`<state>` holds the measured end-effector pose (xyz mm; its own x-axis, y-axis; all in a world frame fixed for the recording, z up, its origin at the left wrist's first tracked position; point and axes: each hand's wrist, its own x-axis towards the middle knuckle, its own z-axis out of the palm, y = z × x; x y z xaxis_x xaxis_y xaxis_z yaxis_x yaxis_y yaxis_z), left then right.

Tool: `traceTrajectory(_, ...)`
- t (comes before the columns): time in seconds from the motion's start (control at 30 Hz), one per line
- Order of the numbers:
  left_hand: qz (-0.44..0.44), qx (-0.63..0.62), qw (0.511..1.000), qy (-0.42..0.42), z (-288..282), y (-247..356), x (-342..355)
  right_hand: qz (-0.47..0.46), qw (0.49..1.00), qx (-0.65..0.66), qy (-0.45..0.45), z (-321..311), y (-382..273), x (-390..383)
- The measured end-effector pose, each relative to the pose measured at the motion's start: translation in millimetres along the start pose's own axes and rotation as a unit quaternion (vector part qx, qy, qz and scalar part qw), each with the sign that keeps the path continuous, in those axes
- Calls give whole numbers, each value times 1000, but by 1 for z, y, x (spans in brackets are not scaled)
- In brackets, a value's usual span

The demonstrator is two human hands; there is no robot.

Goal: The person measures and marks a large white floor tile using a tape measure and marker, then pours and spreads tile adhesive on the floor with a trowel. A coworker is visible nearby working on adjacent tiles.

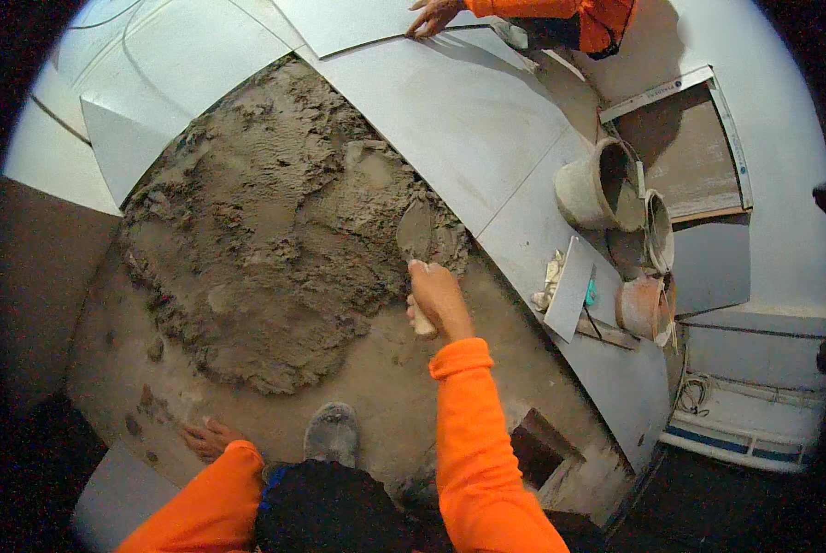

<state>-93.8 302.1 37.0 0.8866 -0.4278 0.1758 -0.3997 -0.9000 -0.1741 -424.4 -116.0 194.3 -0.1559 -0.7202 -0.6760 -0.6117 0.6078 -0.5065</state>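
Note:
In my right hand (442,297) is the pale handle of a trowel, with the fingers closed around it. The mortar-smeared trowel blade (415,230) lies against the right side of a wide bed of wet grey mortar (265,221). Rough ridges and lumps cover most of this bed, and a flatter patch shows near its upper right. Low on the left, my left hand (212,438) hangs over the dusty floor with its fingers apart and nothing in it. I cannot tell whether it touches the floor. My shoe (332,433) stands at the mortar's near edge.
Large light tiles (450,120) border the mortar on the right. Another person's hand (434,17) rests on a tile at the top. Mortar-stained buckets (583,192), an orange bucket (641,309) and a tile offcut (569,288) stand at right. A square floor opening (537,447) lies lower right.

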Motion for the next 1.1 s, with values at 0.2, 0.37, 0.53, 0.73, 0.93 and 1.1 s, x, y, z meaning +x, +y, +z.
traceTrajectory(0.2, -21, 9, 1000, 2, -5, 0, 0, -113, 968, -185, -128, -60, -26, -14)
traceTrajectory(0.37, -104, 83, 989, -59, -16, 11, -2, -131, 968, -216, -6, -65, -30, -7)
traceTrajectory(0.53, -54, 7, 998, -23, -25, 12, 2, -147, 930, -330, -66, -32, -69, -5)
traceTrajectory(0.73, -53, 4, 998, -32, -27, 9, -2, -271, 876, -386, 100, -5, -126, -5)
traceTrajectory(0.93, -92, -13, 994, -64, -23, 10, -1, -337, 825, -414, 186, 38, -161, 69)
traceTrajectory(1.1, -87, -19, 994, -56, -21, 9, -1, -438, 764, -445, 163, 68, -109, 49)
